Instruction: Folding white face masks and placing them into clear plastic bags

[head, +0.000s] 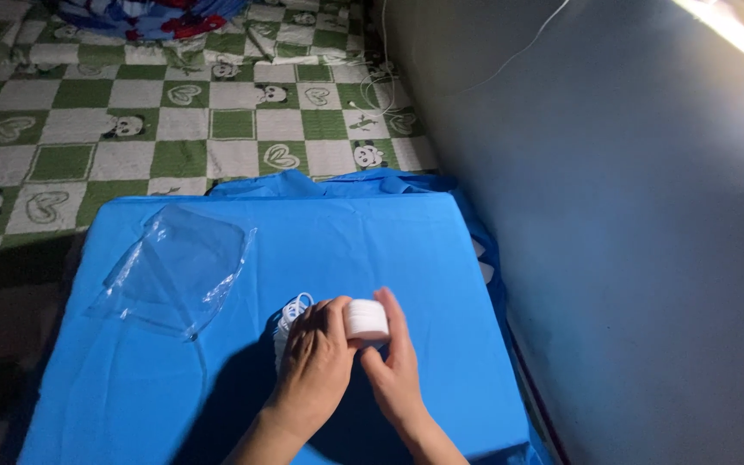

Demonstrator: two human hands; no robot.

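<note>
Landmark: the blue cloth spread over a flat raised surface; every place below is told from it.
White stack: a small round stack of white pads sits over the near middle of the blue cloth, held between both hands.
Left hand: the left hand lies over the near middle of the cloth, its grip closed against the left side of the white stack.
Right hand: the right hand is just right of the left one, fingers curled up around the right side of the stack, grip clamped on it.
White loops: a loose heap of thin white loops lies on the cloth, touching the left hand's far side.
Clear bag: a crumpled clear plastic bag lies on the cloth's left half, well apart from the hands.
Checked mat: a green and white checked mat lies beyond the cloth's far edge.
Wall: a grey wall rises along the cloth's right side.
</note>
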